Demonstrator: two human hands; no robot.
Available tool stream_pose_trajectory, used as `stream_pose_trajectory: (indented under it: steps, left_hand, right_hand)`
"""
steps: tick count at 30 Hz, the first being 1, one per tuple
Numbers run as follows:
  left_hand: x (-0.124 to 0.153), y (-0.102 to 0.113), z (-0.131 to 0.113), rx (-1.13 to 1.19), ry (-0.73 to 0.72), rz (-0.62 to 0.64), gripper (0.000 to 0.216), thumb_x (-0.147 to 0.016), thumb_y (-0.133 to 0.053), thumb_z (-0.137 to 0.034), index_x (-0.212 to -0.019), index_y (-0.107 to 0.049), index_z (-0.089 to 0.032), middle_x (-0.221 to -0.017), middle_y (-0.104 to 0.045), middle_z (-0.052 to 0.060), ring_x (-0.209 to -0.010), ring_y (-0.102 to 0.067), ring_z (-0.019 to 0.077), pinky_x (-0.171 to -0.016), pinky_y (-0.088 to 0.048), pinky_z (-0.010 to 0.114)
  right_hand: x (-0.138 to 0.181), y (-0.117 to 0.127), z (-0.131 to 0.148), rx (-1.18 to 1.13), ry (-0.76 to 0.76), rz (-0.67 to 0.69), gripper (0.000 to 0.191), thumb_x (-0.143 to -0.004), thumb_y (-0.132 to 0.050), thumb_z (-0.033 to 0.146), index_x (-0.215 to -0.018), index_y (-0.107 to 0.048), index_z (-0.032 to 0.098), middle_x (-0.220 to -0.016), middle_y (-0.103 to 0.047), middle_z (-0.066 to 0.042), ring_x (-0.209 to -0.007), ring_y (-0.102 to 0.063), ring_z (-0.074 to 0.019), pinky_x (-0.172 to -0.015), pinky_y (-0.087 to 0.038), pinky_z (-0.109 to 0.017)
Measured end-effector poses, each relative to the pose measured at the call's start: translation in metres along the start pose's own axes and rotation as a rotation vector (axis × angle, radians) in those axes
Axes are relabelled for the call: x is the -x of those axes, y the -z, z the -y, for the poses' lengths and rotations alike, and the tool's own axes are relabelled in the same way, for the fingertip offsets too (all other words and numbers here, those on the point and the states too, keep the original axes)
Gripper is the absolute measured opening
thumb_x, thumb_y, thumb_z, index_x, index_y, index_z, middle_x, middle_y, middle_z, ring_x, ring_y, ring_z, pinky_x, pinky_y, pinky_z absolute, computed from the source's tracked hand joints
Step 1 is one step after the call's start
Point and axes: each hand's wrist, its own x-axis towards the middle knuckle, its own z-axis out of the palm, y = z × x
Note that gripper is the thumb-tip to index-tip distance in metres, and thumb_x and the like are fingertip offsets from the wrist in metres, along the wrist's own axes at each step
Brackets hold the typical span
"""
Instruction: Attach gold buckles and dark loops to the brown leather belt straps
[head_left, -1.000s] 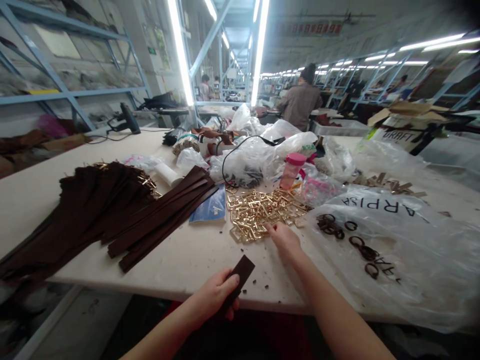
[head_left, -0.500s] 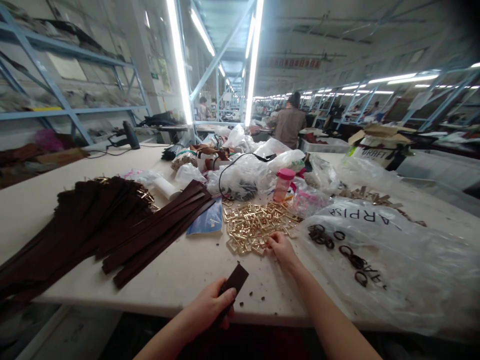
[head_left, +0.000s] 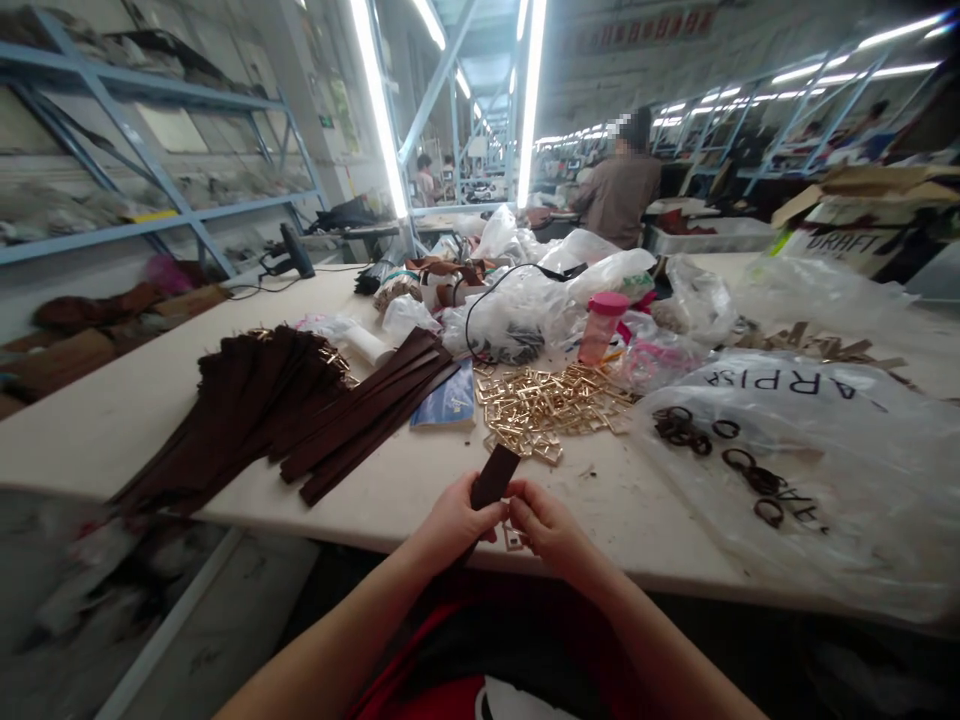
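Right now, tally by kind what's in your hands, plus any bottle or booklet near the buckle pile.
brown strap, in left hand: 1
gold buckle, in right hand: 1
pink-lidded bottle: 1
blue booklet: 1
Total: 4

Both forearms are bare from the elbow down to the left hand [head_left: 454, 520] and the right hand [head_left: 547, 528], with no sleeve, glove, watch or ring to be seen, and below them shows a red garment [head_left: 442, 690] with a white patch on it.
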Motion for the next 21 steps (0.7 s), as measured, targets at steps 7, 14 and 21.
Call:
stream_pose_trajectory:
  steps: [7,14,21]
  left_hand:
    - [0.0,-0.004,0.006,-0.022,-0.02,-0.119,0.023,-0.069,-0.059,-0.023,-0.086,-0.046,-0.015,-0.065,-0.051,-0.006,-0.05,-0.051,0.007,-0.046,-0.042,0.019]
    - [-0.011,-0.006,0.009,-0.054,-0.009,-0.195,0.027,-0.069,-0.062,-0.031,-0.085,-0.045,-0.016,-0.064,-0.052,-0.006,-0.052,-0.053,0.0084,-0.05,-0.044,0.021]
    - [-0.014,-0.007,0.01,-0.021,0.017,-0.121,0.033,-0.069,-0.063,-0.038,-0.084,-0.045,-0.016,-0.065,-0.051,-0.005,-0.05,-0.052,0.0079,-0.048,-0.042,0.019]
  right_hand:
    - [0.008,-0.004,-0.013,-0.31,-0.18,-0.071,0.042,-0.068,-0.063,0.05,-0.095,-0.048,0.02,-0.067,-0.053,0.005,-0.054,-0.05,-0.0079,-0.046,-0.04,-0.019]
    - [0.011,-0.016,-0.029,-0.488,-0.162,-0.284,0.039,-0.065,-0.068,0.046,-0.09,-0.054,0.019,-0.069,-0.054,0.003,-0.052,-0.047,-0.0071,-0.047,-0.039,-0.02]
    - [0.001,-0.009,-0.038,-0.502,-0.15,-0.392,0.038,-0.066,-0.068,0.044,-0.092,-0.059,0.018,-0.062,-0.052,0.004,-0.047,-0.041,-0.0051,-0.045,-0.032,-0.019]
